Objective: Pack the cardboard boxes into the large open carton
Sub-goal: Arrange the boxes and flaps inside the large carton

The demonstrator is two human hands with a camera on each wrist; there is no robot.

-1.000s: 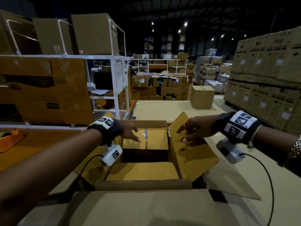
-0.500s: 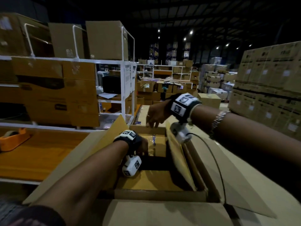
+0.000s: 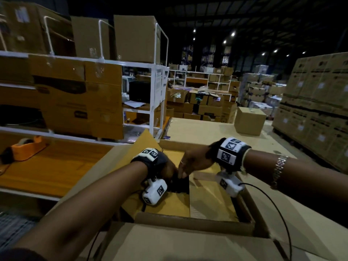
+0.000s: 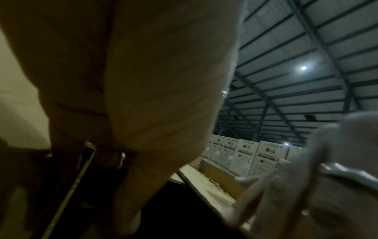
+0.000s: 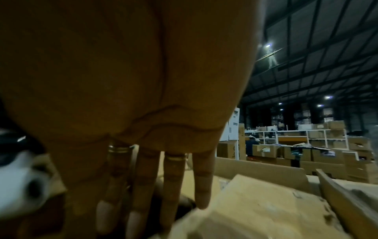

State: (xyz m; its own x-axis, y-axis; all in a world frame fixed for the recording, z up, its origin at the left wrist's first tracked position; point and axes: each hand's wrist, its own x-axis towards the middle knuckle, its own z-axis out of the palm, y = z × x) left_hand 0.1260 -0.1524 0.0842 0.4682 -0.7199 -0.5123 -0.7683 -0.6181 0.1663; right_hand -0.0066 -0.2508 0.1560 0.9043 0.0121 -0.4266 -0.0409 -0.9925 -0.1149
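Both hands inside open carton (image 3: 194, 220), right hand (image 3: 195, 160) fingers straight on a packed box (image 3: 212, 204), left hand (image 3: 168, 167) grip cannot tell

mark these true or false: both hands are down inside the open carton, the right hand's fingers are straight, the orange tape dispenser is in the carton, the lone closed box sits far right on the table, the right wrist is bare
1. Both hands are down inside the open carton. True: the left hand and right hand meet over the dark gap in the large carton.
2. The right hand's fingers are straight. True: the fingers point straight down.
3. The orange tape dispenser is in the carton. False: the tape dispenser sits on the shelf at the left.
4. The lone closed box sits far right on the table. True: the closed box stands there, apart from the carton.
5. The right wrist is bare. False: it wears a bracelet.
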